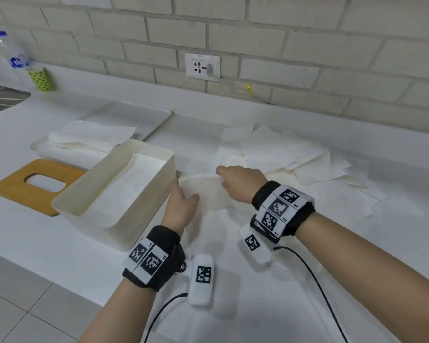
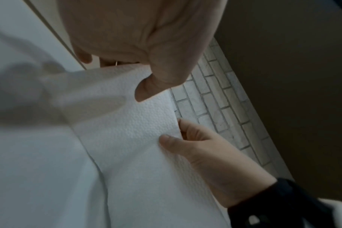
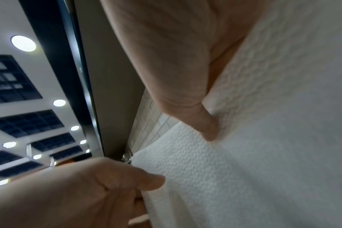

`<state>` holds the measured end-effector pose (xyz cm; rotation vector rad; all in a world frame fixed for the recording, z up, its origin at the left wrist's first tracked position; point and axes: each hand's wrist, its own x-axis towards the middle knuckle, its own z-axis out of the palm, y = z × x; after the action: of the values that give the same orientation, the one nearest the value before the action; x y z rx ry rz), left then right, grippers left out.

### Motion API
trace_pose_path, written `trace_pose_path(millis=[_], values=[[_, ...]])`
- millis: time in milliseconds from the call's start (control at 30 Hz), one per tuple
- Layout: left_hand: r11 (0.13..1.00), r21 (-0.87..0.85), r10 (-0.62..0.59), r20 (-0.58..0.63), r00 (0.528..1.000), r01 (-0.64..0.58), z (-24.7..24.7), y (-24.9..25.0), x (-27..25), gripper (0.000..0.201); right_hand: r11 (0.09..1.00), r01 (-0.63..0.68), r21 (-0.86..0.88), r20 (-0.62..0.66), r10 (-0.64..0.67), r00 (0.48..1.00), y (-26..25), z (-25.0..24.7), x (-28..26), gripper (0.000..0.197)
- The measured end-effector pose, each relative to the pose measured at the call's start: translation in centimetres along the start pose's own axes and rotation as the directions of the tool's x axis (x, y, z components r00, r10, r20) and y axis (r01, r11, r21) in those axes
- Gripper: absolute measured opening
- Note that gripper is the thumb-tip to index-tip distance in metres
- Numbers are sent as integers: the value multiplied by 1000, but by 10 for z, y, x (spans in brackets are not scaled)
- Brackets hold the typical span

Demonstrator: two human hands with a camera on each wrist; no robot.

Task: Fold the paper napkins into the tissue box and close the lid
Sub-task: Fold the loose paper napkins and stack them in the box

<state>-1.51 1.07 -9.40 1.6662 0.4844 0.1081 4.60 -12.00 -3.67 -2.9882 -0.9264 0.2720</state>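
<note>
An open cream tissue box [image 1: 156, 186] stands left of centre on the white counter, with a folded napkin [image 1: 124, 186] lying flat inside. Its wooden lid [image 1: 13, 186] with an oval slot lies flat to the left of the box. Just right of the box, both hands hold one white napkin [image 1: 203, 194] lifted and curved over the counter. My left hand [image 1: 183, 194] grips its left edge, thumb [image 2: 146, 89] on top. My right hand [image 1: 223, 174] pinches its far right edge, thumb [image 3: 207, 123] pressed into the embossed paper [image 3: 244, 154].
Several loose napkins [image 1: 295, 154] are spread over the counter to the right. A white tray [image 1: 139, 117] with more napkins sits behind the box. A water bottle [image 1: 10, 53], a green cup [image 1: 41, 79] and a sink drainer [image 1: 0, 97] are at far left. The counter's front edge runs lower left.
</note>
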Motion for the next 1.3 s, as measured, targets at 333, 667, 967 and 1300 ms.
trace_pose_path(millis=[333, 667, 967, 1300], values=[[974, -204, -64, 159, 985, 97, -8, 18, -12, 55, 555, -113, 824, 16, 176, 984, 29, -9, -6, 35], [956, 201, 97, 463, 881, -211, -38, 55, -34, 89, 323, -36, 946, -56, 272, 961, 23, -10, 11, 39], [963, 205, 135, 200, 971, -176, -126, 76, -39, 45, 678, 308, 668, -462, 53, 885, -15, -65, 31, 25], [729, 684, 33, -79, 996, 30, -170, 50, -12, 31, 894, 209, 396, -301, -89, 949, -84, -42, 103, 35]])
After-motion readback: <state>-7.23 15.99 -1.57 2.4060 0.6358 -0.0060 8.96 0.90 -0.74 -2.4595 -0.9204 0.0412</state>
